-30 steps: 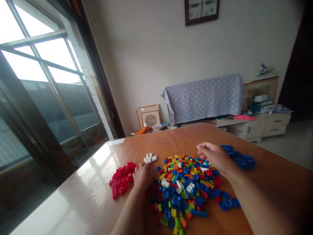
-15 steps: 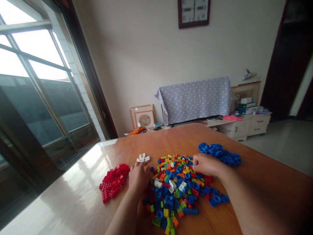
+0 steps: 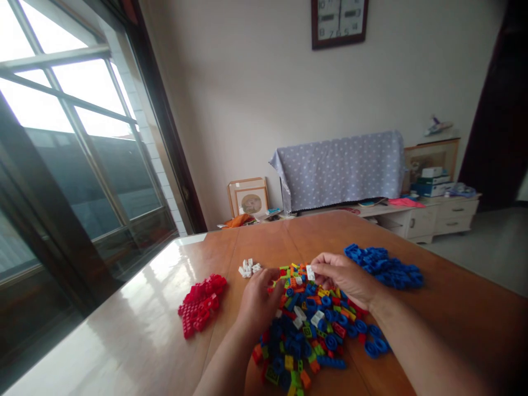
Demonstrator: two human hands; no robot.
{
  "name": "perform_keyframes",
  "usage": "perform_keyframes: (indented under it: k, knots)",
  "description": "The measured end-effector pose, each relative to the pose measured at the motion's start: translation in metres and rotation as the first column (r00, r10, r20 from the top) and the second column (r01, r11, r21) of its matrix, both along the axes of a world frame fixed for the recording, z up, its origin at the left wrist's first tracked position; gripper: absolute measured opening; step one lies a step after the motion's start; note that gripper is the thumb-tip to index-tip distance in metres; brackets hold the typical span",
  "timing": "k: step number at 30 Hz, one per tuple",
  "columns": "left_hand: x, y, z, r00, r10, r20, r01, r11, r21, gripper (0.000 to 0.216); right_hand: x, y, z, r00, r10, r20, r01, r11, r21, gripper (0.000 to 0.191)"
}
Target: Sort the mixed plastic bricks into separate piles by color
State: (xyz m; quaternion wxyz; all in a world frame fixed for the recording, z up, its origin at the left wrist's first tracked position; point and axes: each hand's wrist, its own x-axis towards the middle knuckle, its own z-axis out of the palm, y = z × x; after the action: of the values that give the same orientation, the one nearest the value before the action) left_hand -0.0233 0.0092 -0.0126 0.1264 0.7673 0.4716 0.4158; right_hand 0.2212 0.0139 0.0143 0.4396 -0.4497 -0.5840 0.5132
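A mixed heap of coloured bricks [image 3: 313,330] lies on the wooden table [image 3: 268,242]. My right hand [image 3: 344,278] hovers over the heap's far side and pinches a small white brick [image 3: 310,272] between thumb and fingers. My left hand [image 3: 259,300] rests over the heap's left side, fingers curled downward; whether it holds anything is hidden. A pile of red bricks [image 3: 200,302] sits to the left, a small group of white bricks [image 3: 248,268] lies beyond my left hand, and a pile of blue bricks [image 3: 385,265] lies to the right.
The glossy table edge runs near a large window [image 3: 74,154] on the left. Behind the table stand a low white cabinet [image 3: 429,217], something draped in a spotted grey cloth [image 3: 340,168], framed pictures [image 3: 248,196] on the floor and a wall clock [image 3: 339,21].
My right hand has lifted a white brick out of the heap and moved left. My left hand has shifted right, from beside the red pile onto the heap.
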Motion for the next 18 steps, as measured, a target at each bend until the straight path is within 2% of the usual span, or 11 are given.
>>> perform_keyframes:
  k: [4, 8, 10, 13, 16, 18]
  knots:
    - [0.018, -0.014, 0.004, 0.991, -0.126, 0.054, 0.130, 0.990, -0.063, 0.032, -0.024, -0.009, -0.004, 0.994, 0.084, -0.072, -0.084, 0.996, 0.003, 0.030]
    - [0.022, -0.011, 0.000, 0.993, -0.118, 0.008, 0.118, 0.988, -0.096, 0.024, -0.037, -0.014, -0.008, 0.987, 0.161, -0.014, -0.160, 0.986, 0.051, 0.030]
    - [0.015, -0.004, -0.003, 0.999, -0.036, -0.041, 0.032, 0.995, -0.090, 0.021, -0.036, -0.013, -0.008, 0.990, 0.144, 0.002, -0.143, 0.987, 0.068, 0.031]
    - [-0.008, 0.011, -0.010, 0.970, 0.161, -0.181, -0.179, 0.980, -0.087, 0.019, -0.028, -0.008, -0.008, 0.999, 0.054, 0.003, -0.054, 0.997, 0.059, 0.035]
    - [-0.035, 0.025, -0.020, 0.898, 0.343, -0.277, -0.383, 0.918, -0.104, 0.021, -0.018, -0.001, -0.009, 1.000, -0.027, 0.000, 0.027, 0.999, 0.046, 0.036]
    - [-0.047, 0.032, -0.029, 0.851, 0.391, -0.350, -0.465, 0.870, -0.160, 0.022, -0.013, 0.001, -0.008, 0.999, -0.051, -0.002, 0.051, 0.997, 0.051, 0.036]
